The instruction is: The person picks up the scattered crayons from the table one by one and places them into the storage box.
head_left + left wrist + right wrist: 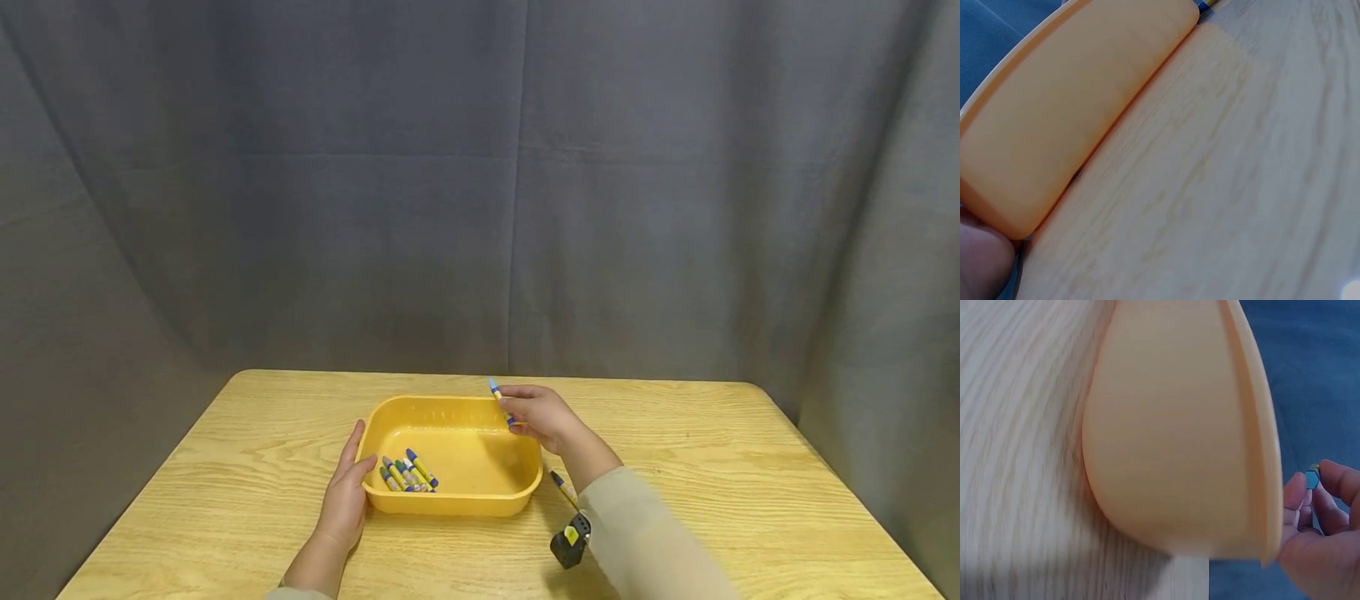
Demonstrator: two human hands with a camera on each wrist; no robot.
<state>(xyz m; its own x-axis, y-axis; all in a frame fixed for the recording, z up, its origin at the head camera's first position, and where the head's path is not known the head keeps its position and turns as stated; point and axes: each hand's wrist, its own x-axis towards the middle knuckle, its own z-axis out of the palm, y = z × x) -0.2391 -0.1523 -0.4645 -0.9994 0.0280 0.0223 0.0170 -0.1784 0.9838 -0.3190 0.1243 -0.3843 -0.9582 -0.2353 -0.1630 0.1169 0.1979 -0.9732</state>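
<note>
A yellow plastic basin (450,504) sits on the table. Its left side is held by my left hand (343,508), the thumb over the rim and the fingers along the outer wall. Above the basin's right rim, my right hand (547,421) pinches a light blue crayon (495,392) with a yellow wrapper; the crayon's blue end (1312,480) shows between the fingertips in the right wrist view. Several crayons (422,468) with yellow wrappers lie together in the basin's near left corner. In the left wrist view, the basin's outer wall (1079,94) hides what is inside.
Another dark-tipped crayon (562,486) lies on the table right of the basin, partly hidden by my right forearm. A black wrist camera (570,542) is attached at the right sleeve. Behind the wooden table (675,450) hangs a grey curtain (375,208).
</note>
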